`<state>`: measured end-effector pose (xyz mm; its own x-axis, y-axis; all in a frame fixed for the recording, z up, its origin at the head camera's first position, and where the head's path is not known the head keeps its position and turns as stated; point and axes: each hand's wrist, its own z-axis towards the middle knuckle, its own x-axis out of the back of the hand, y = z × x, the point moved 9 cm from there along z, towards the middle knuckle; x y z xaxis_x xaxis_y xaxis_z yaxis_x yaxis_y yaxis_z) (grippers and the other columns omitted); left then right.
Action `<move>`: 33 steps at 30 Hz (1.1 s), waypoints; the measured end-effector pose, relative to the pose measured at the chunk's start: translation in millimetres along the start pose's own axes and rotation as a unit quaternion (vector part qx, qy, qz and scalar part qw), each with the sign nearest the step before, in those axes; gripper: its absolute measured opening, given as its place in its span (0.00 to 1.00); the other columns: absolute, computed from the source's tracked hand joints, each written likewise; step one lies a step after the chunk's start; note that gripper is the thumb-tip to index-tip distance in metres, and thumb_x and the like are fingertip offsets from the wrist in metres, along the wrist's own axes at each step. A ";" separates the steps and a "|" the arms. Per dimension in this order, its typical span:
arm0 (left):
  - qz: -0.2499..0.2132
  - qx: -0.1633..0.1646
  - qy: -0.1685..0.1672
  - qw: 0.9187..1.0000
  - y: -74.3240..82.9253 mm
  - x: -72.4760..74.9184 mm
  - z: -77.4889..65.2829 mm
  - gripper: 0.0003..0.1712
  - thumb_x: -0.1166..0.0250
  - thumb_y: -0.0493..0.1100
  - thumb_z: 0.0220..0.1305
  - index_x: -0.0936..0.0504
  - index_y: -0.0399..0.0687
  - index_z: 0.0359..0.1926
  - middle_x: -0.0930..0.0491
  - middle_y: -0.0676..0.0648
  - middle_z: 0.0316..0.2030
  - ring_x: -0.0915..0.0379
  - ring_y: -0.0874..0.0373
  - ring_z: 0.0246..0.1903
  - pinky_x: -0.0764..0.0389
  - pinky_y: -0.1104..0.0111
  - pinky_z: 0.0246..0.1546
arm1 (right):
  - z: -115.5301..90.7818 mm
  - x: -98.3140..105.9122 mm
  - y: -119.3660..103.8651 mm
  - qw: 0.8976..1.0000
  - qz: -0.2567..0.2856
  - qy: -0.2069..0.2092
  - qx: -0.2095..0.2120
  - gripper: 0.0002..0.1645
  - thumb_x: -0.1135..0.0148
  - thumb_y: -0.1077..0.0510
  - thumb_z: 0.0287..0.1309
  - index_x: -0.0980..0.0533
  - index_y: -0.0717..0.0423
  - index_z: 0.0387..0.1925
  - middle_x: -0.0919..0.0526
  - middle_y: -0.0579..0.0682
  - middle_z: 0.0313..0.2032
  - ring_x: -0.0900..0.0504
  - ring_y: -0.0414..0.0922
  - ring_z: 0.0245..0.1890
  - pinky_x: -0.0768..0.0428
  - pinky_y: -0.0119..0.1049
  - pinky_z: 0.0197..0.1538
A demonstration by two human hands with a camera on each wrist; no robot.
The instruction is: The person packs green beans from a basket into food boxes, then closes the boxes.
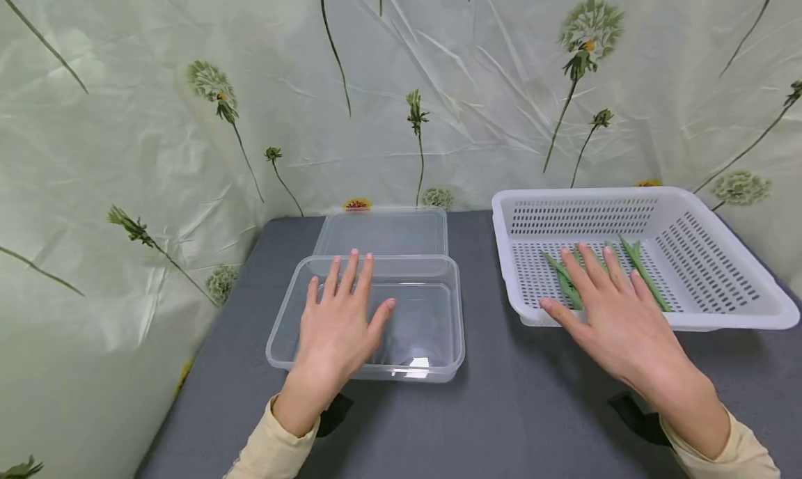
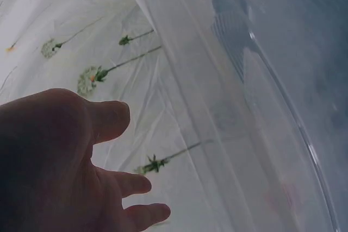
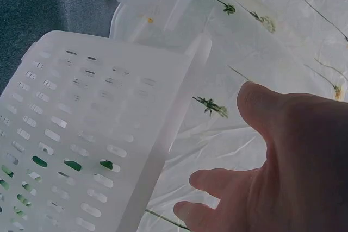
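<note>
Both hands are held out palm down with fingers spread, and nothing is in either. My left hand hovers over a clear plastic container, whose inside shows no contents. In the left wrist view the container's wall stands beside the thumb and fingers. My right hand is above the near rim of a white perforated basket. Green bean pods lie on the basket's floor, partly hidden behind the fingers. Through the basket's slots in the right wrist view, bits of green pods show.
A clear flat lid lies behind the container. Dark grey cloth covers the table. A pale curtain printed with dandelions hangs along the back and left. Black wrist straps sit at the sleeve ends.
</note>
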<state>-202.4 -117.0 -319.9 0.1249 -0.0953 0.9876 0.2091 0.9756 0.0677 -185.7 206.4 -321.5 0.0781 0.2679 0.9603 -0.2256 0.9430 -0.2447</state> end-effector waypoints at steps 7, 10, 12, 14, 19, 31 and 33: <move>-0.027 0.016 -0.015 0.999 -27.4 1.7 -10.7 0.44 0.54 0.68 0.72 0.54 0.54 0.79 0.59 0.45 0.77 0.68 0.46 0.75 0.60 0.42 0.70 | 2.9 2.0 1.5 1.000 0.005 0.011 0.008 0.49 0.55 0.31 0.70 0.57 0.54 0.78 0.59 0.60 0.76 0.69 0.61 0.74 0.74 0.58 0.70; -0.033 0.017 0.005 0.999 -43.0 6.4 -13.7 0.45 0.49 0.66 0.71 0.52 0.53 0.78 0.56 0.43 0.77 0.65 0.44 0.75 0.57 0.41 0.69 | 5.5 2.1 2.0 1.000 0.010 0.017 0.009 0.50 0.54 0.31 0.69 0.56 0.54 0.78 0.58 0.60 0.76 0.68 0.61 0.75 0.73 0.59 0.71; -0.037 0.014 0.022 0.999 -53.6 10.4 -15.9 0.45 0.45 0.64 0.70 0.49 0.52 0.78 0.54 0.41 0.76 0.61 0.42 0.75 0.54 0.40 0.68 | 7.2 1.7 2.7 1.000 0.013 0.019 0.008 0.50 0.53 0.31 0.69 0.55 0.54 0.78 0.58 0.60 0.76 0.67 0.61 0.75 0.72 0.59 0.71; -0.047 0.010 0.037 0.998 -64.5 14.1 -17.5 0.44 0.40 0.60 0.68 0.46 0.50 0.77 0.51 0.40 0.75 0.58 0.41 0.74 0.51 0.39 0.66 | 8.9 2.4 3.3 1.000 0.016 0.024 0.010 0.50 0.52 0.32 0.69 0.54 0.55 0.78 0.57 0.61 0.76 0.65 0.61 0.75 0.70 0.59 0.71; -0.113 0.007 0.046 0.993 -92.7 20.1 -18.3 0.43 0.33 0.51 0.66 0.42 0.48 0.75 0.46 0.37 0.73 0.50 0.36 0.70 0.41 0.36 0.60 | 12.4 6.2 5.4 0.999 0.029 0.043 0.015 0.50 0.48 0.34 0.68 0.52 0.58 0.77 0.54 0.62 0.75 0.60 0.62 0.75 0.68 0.59 0.71; -0.286 0.039 -0.018 0.957 -152.8 -7.9 -3.6 0.34 0.37 0.52 0.69 0.35 0.49 0.71 0.34 0.37 0.67 0.32 0.38 0.60 0.22 0.46 0.48 | 17.8 9.3 7.4 0.997 0.049 0.048 0.025 0.49 0.46 0.36 0.68 0.50 0.59 0.76 0.52 0.60 0.75 0.57 0.60 0.75 0.62 0.56 0.73; -0.325 0.053 -0.037 0.944 -158.8 -18.4 -1.1 0.34 0.37 0.52 0.69 0.35 0.50 0.71 0.34 0.39 0.67 0.34 0.39 0.63 0.22 0.47 0.49 | 17.8 9.2 8.5 0.997 0.052 0.048 0.023 0.48 0.46 0.37 0.68 0.50 0.59 0.76 0.52 0.60 0.75 0.57 0.59 0.75 0.61 0.57 0.73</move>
<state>-236.8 -270.4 -349.1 -0.0659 -0.6698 0.7396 0.1188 0.7307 0.6723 -204.1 213.4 -312.3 0.1445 0.3830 0.9124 -0.2821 0.8997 -0.3331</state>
